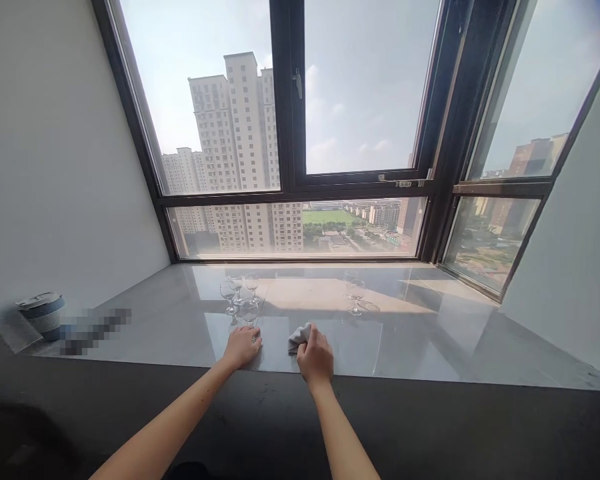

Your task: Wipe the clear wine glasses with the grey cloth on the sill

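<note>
My left hand (pixel 242 347) rests near the front of a glossy grey window ledge (pixel 430 333), fingers curled over the base of a clear wine glass (pixel 250 319). My right hand (pixel 315 358) is closed round a crumpled grey cloth (pixel 298 337) pressed to the ledge. Just beyond my left hand stand three empty stemmed glasses (pixel 237 291) in a tight group. Another stemmed glass (pixel 355 297) stands further right, beyond my right hand.
A lidded white and blue cup (pixel 43 313) sits at the ledge's far left by the white wall. A dark-framed window (pixel 290 133) with a handle closes the back and right side. A dark surface (pixel 430 427) runs below the ledge.
</note>
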A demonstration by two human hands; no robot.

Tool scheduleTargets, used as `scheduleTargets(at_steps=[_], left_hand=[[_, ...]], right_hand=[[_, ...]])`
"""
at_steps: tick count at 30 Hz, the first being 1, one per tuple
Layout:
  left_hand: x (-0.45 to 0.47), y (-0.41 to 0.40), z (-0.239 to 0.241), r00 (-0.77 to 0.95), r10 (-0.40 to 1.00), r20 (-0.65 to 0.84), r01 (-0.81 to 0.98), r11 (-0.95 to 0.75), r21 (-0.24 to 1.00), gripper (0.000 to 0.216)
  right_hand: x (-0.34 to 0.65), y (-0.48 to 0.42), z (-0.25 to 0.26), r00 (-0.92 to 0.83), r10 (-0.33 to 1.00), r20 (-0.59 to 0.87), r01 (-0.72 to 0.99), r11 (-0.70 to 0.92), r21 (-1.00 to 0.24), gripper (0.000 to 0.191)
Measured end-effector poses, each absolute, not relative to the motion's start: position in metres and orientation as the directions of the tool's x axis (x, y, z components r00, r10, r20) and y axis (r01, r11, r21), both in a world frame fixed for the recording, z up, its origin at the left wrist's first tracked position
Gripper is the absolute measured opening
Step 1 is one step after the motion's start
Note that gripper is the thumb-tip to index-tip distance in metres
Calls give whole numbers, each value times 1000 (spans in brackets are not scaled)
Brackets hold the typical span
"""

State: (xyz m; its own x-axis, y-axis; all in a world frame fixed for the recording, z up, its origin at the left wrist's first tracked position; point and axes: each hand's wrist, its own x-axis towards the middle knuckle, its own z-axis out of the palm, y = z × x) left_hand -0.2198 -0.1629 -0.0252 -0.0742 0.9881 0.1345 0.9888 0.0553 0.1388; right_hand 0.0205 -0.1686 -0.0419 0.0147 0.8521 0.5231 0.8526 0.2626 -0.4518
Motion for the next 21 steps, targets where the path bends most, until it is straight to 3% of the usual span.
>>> scheduleTargets(at_steps=[13, 21], left_hand=[[-210, -185, -41, 40, 939, 342, 992, -78, 96, 43], [-197, -203, -34, 12, 892, 452, 992, -68, 108, 33]], right_hand=[[19, -166, -44, 35, 826, 563, 868, 254, -427, 47], [19, -167, -47, 29, 830, 556, 866, 257, -428, 46]])
